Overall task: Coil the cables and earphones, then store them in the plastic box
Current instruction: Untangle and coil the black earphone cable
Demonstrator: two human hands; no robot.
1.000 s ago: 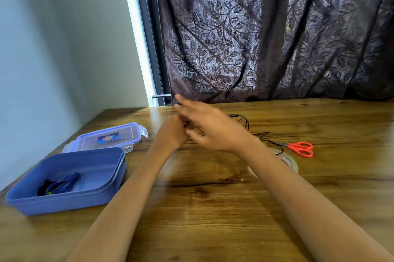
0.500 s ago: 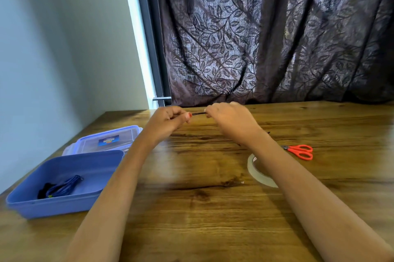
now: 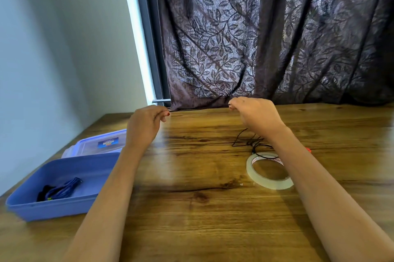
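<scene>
The thin black cable [image 3: 198, 109] was stretched over the far edge of the wooden table [image 3: 191, 219], its long axis running 9 to 3 o'clock. The left hand [image 3: 147, 125] pinched it at 9 o'clock and the right hand [image 3: 255, 116] at 3. Its slack lay at the right hand's 6 o'clock, reaching the clear tape roll [image 3: 270, 186]. The open blue plastic box [image 3: 53, 210] sat at the left hand's 8 o'clock.

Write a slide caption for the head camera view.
Left hand and right hand hold a black cable taut over the table; blue box sits open.
</scene>
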